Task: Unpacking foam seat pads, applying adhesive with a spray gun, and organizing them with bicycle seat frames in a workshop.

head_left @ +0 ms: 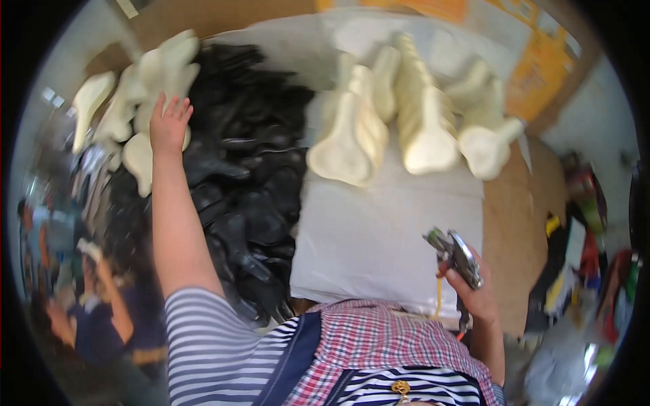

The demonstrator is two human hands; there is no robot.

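My left hand (170, 125), its arm stretched out far to the left, is over a group of cream saddle-shaped pads (139, 155). Its fingers are apart, and nothing shows in them; whether they touch a pad I cannot tell. My right hand (477, 287) is closed round a metal air stapler (464, 260) near my body, at the right. From the tool a thin yellow hose (437, 298) hangs down. Between my arms, a heap of black saddle-shaped pieces (254, 216) covers the left part of the work surface.
Rows of nested cream saddle pads (349, 145) lie at the far middle and right, on a pale sheet (386, 237). Brown cardboard (511, 271) borders it on the right. Another person (101, 318) works at the lower left. Mixed bags and cloths (582, 264) are heaped at the right.
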